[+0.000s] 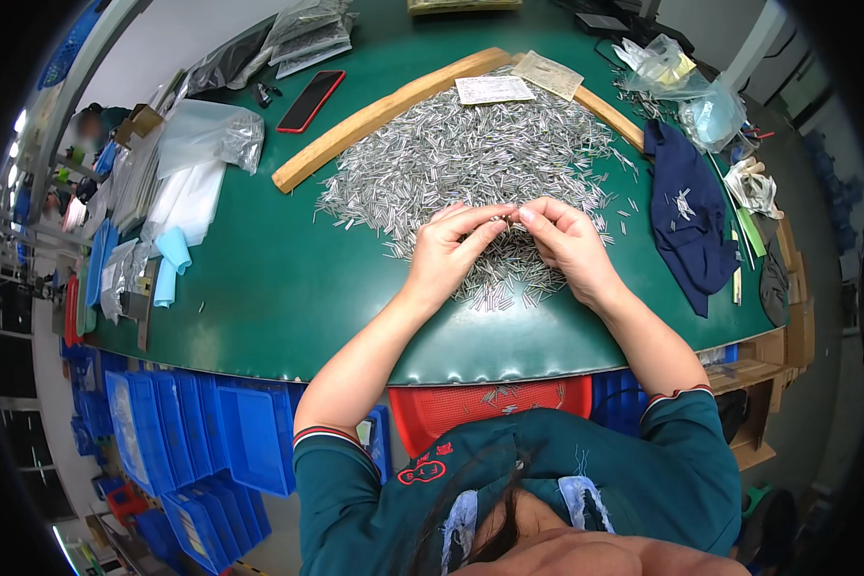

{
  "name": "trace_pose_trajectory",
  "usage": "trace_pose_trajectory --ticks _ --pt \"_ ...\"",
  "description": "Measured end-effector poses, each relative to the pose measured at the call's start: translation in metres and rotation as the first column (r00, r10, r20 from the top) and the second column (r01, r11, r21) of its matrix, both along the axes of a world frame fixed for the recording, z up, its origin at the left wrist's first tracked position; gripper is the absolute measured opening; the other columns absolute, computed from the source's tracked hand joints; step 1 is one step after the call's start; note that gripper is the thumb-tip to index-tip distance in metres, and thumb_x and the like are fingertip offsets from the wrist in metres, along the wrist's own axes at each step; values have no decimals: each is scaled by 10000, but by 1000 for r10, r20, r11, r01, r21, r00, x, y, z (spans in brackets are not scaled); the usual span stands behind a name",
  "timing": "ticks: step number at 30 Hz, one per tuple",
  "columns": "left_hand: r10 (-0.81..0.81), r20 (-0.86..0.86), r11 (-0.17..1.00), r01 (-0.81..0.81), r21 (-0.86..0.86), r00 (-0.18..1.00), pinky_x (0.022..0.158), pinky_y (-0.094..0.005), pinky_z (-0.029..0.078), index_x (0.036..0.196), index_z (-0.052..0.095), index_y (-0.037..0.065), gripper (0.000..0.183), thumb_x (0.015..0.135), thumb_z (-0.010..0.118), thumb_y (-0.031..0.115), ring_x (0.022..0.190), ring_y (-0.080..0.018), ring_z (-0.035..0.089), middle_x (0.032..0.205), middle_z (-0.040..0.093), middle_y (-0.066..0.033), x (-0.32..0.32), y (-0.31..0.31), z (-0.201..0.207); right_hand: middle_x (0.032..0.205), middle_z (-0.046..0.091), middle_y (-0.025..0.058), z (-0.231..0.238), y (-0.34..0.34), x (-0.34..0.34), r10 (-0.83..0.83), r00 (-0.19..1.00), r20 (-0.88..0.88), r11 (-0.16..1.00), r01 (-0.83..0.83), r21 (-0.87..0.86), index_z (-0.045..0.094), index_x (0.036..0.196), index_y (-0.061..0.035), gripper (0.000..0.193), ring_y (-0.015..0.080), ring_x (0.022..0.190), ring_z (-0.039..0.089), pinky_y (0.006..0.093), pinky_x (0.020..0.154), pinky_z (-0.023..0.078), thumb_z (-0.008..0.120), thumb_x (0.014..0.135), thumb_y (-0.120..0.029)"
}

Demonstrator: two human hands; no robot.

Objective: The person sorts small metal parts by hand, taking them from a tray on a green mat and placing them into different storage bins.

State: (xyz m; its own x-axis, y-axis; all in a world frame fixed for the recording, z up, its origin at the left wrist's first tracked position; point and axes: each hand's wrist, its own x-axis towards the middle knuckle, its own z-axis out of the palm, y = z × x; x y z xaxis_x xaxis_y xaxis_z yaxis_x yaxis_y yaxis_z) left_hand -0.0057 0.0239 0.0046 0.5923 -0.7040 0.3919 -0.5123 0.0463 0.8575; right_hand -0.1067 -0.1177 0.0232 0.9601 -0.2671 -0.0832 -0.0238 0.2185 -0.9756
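Note:
A broad heap of small, thin silvery metal pins (pixel 451 154) covers the middle of the green table (pixel 278 298). Over the near part of the heap, my left hand (pixel 448 248) and my right hand (pixel 576 248) meet, thumbs and forefingers pinched together at the tips. Whatever they hold between them is too small and covered to make out. Beneath my fingers, loose pins spread toward the table's front edge.
Wooden bars (pixel 384 115) border the heap at the back, with paper slips (pixel 494 90) on top. A red-edged phone (pixel 312 101) and plastic bags (pixel 206 134) lie left. Dark blue cloth (pixel 686 216) lies right. Below the edge are a red basket (pixel 413 422) and blue bins (pixel 254 437).

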Motion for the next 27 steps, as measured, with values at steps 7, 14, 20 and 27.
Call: trace_pose_trajectory --ticks 7,14,20,27 --pt "-15 -207 995 -5 -97 978 752 -287 427 1011 643 72 212 820 583 139 758 -153 584 812 667 -53 -3 -3 -5 562 361 -102 0 0 -1 -26 999 -25 999 26 -20 565 911 -65 177 -8 445 245 167 402 174 528 885 -236" --pt "-6 -156 997 -5 -74 988 757 -295 425 1012 635 62 214 822 574 139 747 -160 579 783 664 -45 -2 -3 -7 560 366 -99 0 1 -1 -31 999 -17 999 30 -24 565 910 -65 175 -8 445 252 166 401 181 530 884 -234" --pt "-43 -114 999 46 24 993 787 -250 463 1033 607 15 199 858 537 78 869 -144 605 954 619 -91 1 0 -5 559 368 -97 -4 -1 0 -26 999 27 999 27 -36 568 912 -63 176 -6 447 258 165 402 187 529 885 -232" --pt "-7 15 998 6 64 1000 742 -263 448 959 643 35 159 820 579 80 819 -149 582 881 635 -72 -1 1 4 887 576 4 -1 -2 -3 -9 1000 20 1000 10 -15 577 955 2 203 37 828 489 185 752 386 532 887 -184"
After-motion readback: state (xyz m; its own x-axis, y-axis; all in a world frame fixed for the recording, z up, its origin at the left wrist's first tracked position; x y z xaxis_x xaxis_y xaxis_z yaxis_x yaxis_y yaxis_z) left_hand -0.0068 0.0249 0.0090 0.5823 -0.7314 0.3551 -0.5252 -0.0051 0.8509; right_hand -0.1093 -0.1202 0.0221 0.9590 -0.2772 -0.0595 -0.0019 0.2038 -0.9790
